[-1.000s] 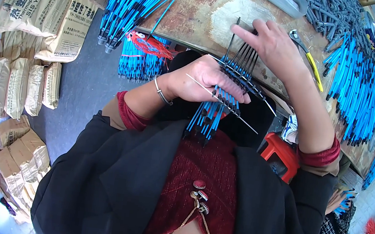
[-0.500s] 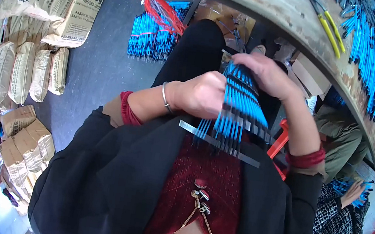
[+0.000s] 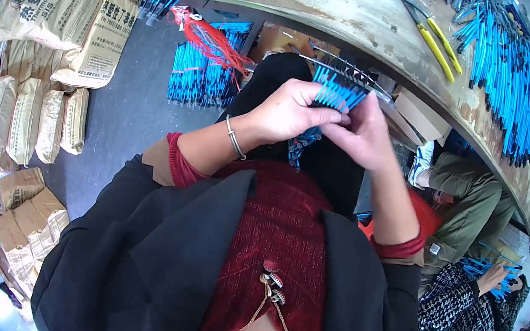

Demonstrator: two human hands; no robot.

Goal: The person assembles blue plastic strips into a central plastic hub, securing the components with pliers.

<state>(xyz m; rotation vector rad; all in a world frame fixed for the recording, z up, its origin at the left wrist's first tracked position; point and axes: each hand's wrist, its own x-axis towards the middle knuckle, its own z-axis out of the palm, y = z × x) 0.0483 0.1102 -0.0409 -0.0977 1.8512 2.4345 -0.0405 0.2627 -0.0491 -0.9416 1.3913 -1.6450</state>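
Above my lap, a bundle of slim blue rods with black ends is held between both hands. My left hand is closed round its left side, the thumb lying across the rods. My right hand grips the right side, its fingers close to the left thumb. Narrow strips cross the rods' far ends, near the bench edge. Below the hands, more of the dark and blue ends hang over my lap. The palms hide the bundle's middle.
A wooden bench curves ahead, carrying yellow-handled pliers and a heap of blue rods. Tied blue bundles and red strings lie left. Paper sacks stand farther left. At right, a co-worker's hand holds blue rods.
The bundle was fanned out toward my chest with strips at its near ends; now it is held farther away, with strips at the far ends. My right hand has come nearer my body.
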